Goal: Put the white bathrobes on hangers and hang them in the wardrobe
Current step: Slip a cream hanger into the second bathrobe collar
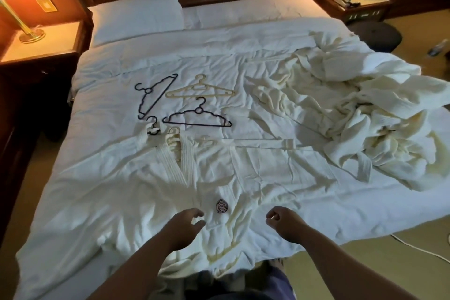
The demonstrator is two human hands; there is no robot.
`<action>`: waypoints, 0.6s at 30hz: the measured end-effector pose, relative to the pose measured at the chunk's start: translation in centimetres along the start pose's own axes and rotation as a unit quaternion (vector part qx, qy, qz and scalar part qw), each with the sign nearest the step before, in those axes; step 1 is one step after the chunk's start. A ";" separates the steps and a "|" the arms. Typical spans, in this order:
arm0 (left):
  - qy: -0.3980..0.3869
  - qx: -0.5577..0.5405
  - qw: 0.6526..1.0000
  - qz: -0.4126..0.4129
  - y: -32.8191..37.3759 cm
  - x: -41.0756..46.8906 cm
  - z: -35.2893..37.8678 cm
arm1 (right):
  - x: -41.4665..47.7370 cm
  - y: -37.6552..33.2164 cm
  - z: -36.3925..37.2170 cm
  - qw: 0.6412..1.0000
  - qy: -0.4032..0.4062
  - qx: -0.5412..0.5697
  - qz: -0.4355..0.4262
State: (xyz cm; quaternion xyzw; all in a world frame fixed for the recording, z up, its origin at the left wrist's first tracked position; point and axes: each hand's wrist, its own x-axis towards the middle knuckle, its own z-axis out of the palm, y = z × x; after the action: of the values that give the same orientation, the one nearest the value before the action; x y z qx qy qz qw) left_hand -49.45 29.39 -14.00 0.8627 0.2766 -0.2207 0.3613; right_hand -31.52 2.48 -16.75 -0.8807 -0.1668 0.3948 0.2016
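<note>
At the near edge of the bed [117,61], a flat bathrobe [151,192] lay spread out with its collar pointing far. A black hook [153,126] and a cream hook [173,132] poked out at the neck (maybe more than one hanger tucked in there, hard to tell). Both hands hovered just over its lower front. The left hand [188,221] was relaxed with fingers loosely spread, and the right hand [280,219] had its fingers curled in, gripping nothing I could see.

My take: I'd check the shoulders sat squarely on the hanger, then lift by the hook so the robe couldn't slide off.

Farther out, three spare hangers lay close together: a black hanger [155,97], a cream hanger [199,91] and a second black hanger [197,117]. The pile of bathrobes [353,117] was heaped on the right, with a loose belt [364,165] trailing near the flat one, easy to snag. No wardrobe was in view, so hanging it probably meant a carry.
</note>
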 end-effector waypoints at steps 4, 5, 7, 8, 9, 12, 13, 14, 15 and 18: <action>0.022 -0.007 0.999 -0.026 -0.6 -0.6 0.3 | 1.2 -0.2 -1.6 1.000 -0.024 -0.014 -0.014; 0.027 -0.011 0.999 -0.028 -0.3 -0.8 0.5 | 1.4 -0.3 -2.2 0.999 -0.023 -0.016 -0.022; 0.044 -0.020 0.998 -0.032 0.5 -0.8 0.8 | 1.9 -0.6 -3.3 0.999 -0.017 -0.013 -0.042; 0.053 -0.032 0.997 -0.038 1.5 -0.8 1.4 | 2.0 -0.4 -4.3 0.998 -0.018 -0.015 -0.052; 0.063 -0.042 0.996 -0.037 2.1 -0.8 1.4 | 2.1 -0.6 -4.7 0.998 -0.018 -0.017 -0.063; 0.085 -0.076 0.993 -0.035 4.9 -1.0 2.4 | 2.4 -0.2 -7.0 0.995 -0.027 -0.017 -0.094; 0.094 -0.088 0.991 -0.037 6.1 -1.0 3.0 | 2.6 0.3 -8.0 0.994 -0.029 -0.016 -0.102; 0.100 -0.098 0.989 -0.041 6.7 -1.0 3.3 | 2.8 0.6 -8.5 0.994 -0.030 -0.014 -0.103; 0.107 -0.113 0.987 -0.045 7.6 -1.2 3.8 | 3.1 1.1 -9.1 0.994 -0.031 -0.014 -0.106; 0.135 -0.166 0.976 -0.050 9.6 -1.9 6.3 | 3.4 3.3 -10.5 0.992 -0.039 -0.029 -0.118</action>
State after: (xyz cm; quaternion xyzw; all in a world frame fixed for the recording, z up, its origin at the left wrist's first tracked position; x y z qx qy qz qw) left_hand -45.90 18.50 -12.16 0.7975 0.3987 -0.0709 0.4473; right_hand -20.93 -1.16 -14.10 -0.8440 -0.2892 0.3976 0.2142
